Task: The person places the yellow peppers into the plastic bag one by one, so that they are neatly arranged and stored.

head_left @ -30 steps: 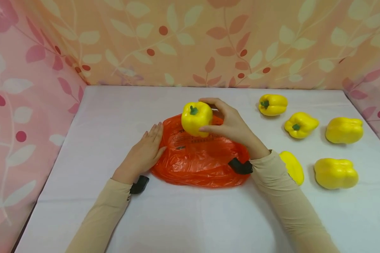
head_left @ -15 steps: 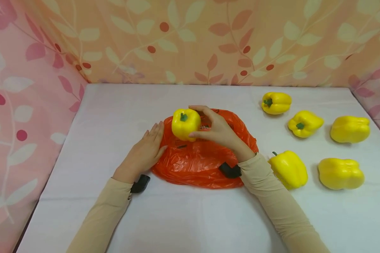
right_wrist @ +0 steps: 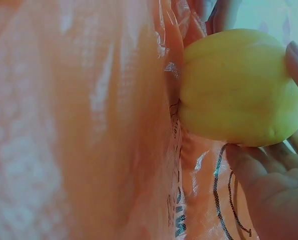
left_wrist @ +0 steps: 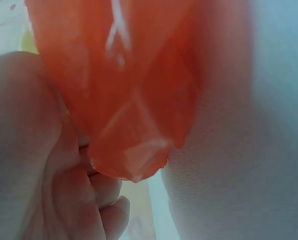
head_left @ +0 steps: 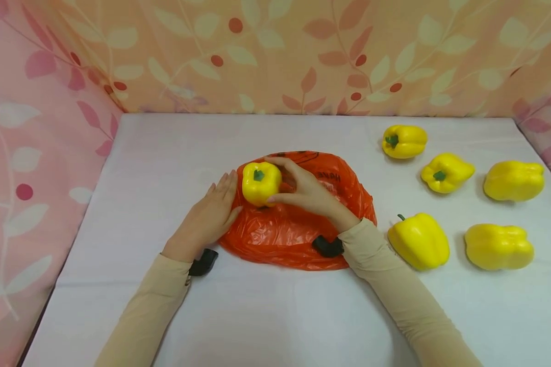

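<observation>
An orange-red plastic bag with dark print lies flattened on the white table. My right hand holds a yellow bell pepper, green stem upward, over the bag's left part. In the right wrist view the pepper sits between thumb and fingers, its base against or very near the bag. My left hand lies with straight fingers along the bag's left edge, touching it. The left wrist view shows that hand beside the bag's raised edge.
Several more yellow bell peppers stand or lie at the right: one at the back, a pointed one, one at far right, one nearer, and one by the right sleeve. A patterned cloth wall rises behind the table.
My right hand has carried the pepper left and down onto or close to the bag's left side, near my left hand. The left hand has stayed in place. More of the bag's right side shows.
</observation>
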The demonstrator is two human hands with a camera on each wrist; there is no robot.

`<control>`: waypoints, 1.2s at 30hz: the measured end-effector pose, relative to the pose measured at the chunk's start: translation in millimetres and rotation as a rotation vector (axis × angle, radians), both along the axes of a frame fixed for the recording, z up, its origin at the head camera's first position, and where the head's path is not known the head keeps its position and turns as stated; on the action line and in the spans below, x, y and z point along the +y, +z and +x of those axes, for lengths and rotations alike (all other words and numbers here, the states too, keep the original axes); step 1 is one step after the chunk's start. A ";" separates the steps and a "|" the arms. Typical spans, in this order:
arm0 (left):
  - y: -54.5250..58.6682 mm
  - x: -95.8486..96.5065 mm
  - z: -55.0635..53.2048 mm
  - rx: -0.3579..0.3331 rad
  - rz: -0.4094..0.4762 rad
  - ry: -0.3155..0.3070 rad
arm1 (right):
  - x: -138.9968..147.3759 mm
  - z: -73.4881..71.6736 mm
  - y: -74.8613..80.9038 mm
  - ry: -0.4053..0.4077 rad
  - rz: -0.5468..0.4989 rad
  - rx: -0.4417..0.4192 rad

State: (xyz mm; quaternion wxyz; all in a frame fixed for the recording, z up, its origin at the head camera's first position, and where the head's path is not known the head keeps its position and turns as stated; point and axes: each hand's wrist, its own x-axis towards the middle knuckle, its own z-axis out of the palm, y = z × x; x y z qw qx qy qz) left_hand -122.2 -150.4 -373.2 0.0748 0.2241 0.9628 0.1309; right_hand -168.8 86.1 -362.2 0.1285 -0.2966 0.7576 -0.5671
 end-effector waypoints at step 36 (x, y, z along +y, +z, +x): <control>1.2 1.4 -0.2 -0.013 0.006 0.012 | -3.3 1.9 -4.5 -0.088 0.078 -0.046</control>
